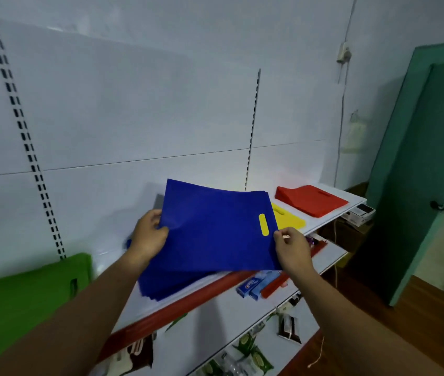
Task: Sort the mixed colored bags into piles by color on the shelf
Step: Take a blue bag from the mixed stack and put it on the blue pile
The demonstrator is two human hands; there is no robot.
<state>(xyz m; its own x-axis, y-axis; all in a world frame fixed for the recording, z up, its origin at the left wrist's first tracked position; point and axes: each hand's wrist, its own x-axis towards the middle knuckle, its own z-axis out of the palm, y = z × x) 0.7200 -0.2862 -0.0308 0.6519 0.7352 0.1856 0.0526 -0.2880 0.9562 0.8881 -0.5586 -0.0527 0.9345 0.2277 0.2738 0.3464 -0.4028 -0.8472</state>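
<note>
I hold a flat blue bag [215,226] tilted above the white shelf [324,222]. My left hand [148,234] grips its left edge and my right hand [291,246] pinches its right edge near the handle slot, through which yellow shows. Under it lies a pile of blue bags [166,283]. A yellow pile [290,217] lies just to the right, partly hidden by the held bag. Further right is a red pile [313,199]. A green pile [20,299] lies at the far left.
A red strip [188,297] runs along the shelf's front edge. Lower shelves hold toothpaste boxes [253,286] and packets [248,351]. A green door [419,158] stands at the right, and the white slotted back panel [134,118] rises behind the shelf.
</note>
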